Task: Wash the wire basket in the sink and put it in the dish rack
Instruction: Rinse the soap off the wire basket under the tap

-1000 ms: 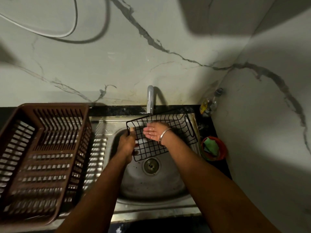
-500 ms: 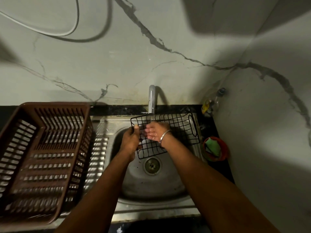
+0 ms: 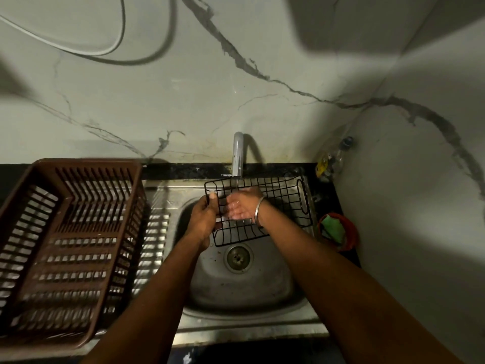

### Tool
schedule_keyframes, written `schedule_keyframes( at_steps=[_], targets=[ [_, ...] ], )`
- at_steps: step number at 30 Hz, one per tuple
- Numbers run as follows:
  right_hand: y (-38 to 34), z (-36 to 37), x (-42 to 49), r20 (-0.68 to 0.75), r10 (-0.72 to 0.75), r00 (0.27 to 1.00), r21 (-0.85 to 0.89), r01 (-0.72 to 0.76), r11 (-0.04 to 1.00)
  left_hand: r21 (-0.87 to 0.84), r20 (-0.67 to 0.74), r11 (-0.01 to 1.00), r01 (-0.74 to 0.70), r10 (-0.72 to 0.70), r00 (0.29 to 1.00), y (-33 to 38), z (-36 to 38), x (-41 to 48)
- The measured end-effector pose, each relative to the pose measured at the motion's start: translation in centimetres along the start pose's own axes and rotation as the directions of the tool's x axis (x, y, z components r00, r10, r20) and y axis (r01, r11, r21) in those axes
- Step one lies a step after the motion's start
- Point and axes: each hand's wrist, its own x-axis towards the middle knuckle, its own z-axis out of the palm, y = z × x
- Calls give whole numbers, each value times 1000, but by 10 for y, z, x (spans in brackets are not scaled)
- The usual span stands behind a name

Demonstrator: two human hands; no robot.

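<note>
Black speckled counter [image 3: 183, 170] along a veined wall, fitted with 1 steel sink [image 3: 249, 329] — round basin with a drain [image 3: 238, 258] at its centre, ribbed drainboard [image 3: 154, 232] to the left. On the drainboard, 1 brown slatted dish rack [image 3: 86, 164]. Right of the basin, on the counter, 1 red bowl [image 3: 353, 229] holding a green scrubber [image 3: 333, 228]. In the back right corner — close to the wall — 1 small bottle [image 3: 330, 161], blurred. Behind the basin, 1 faucet [image 3: 237, 153].

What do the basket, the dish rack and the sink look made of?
Basket: thin metal wire, likely black-coated, an open grid. Dish rack: brown moulded plastic, matte slats. Sink: probably stainless steel, dull grey sheen, spotted.
</note>
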Motion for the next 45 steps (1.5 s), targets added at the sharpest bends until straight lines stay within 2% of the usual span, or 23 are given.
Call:
schedule_keyframes(
  at_steps=[2,3,5,7,9,10,13,14,17,20,23,24,27,30,31,34,35,37,41,44,45],
  targets=[
    [-4,-7,3,-65,-57,996,145,66,987,23,-9,1000,19,-19,1000,-2,-2,2],
    [-2,-9,4,-40,-51,998,147,56,987,21,-16,1000,17,-16,1000,-1,-2,-1],
    [7,-10,5,63,35,997,31,-37,999,9,-33,1000,25,-25,999,3,-2,-5],
    [6,-15,4,26,70,997,12,-71,997,31,-64,999,30,-28,998,3,-4,-6],
    [2,-22,6,-44,46,998,110,-41,993,75,-82,997,20,-14,997,4,-4,-8],
    [2,-24,4,-28,59,998,92,-56,994,83,-85,996,17,-10,996,6,-3,-9],
    [8,-23,-3,110,179,978,-171,-158,972,98,-95,995,-6,15,995,11,-4,-7],
    [7,-23,-3,103,169,980,-134,-154,979,108,-94,994,-4,14,996,13,-5,-8],
    [5,-27,8,41,46,998,203,-53,978,127,-103,992,11,2,995,15,-6,-7],
    [6,-20,8,165,70,984,148,-95,984,127,-122,991,29,-13,992,16,-12,-7],
    [6,-17,15,109,49,993,247,-75,966,135,-142,991,19,1,990,15,-15,-7],
    [5,-16,15,130,67,989,208,-93,974,136,-147,991,10,11,989,16,-15,-8],
    [9,-10,10,304,177,936,-68,-164,984,125,-167,992,6,15,986,19,-18,-7],
    [11,-10,14,199,137,970,120,-163,979,106,-188,994,11,9,982,20,-22,-3],
    [12,-10,16,185,141,973,122,-165,979,96,-197,995,12,7,980,20,-24,-3],
    [9,-10,14,260,217,941,-57,-209,976,84,-215,996,24,-5,977,19,-28,-4],
    [8,-10,15,233,199,952,-32,-197,980,82,-214,996,24,-6,977,18,-28,-4],
    [6,-14,20,147,146,978,125,-164,978,60,-216,998,29,-15,976,17,-29,-4],
    [6,-15,21,224,221,949,-24,-222,975,54,-230,998,29,-15,973,14,-34,-5],
    [4,-19,28,88,167,982,122,-177,977,18,-229,1000,23,-19,973,16,-37,-5],
    [3,-20,28,100,181,978,60,-188,980,14,-236,999,31,-27,971,17,-39,-4]
  ],
)
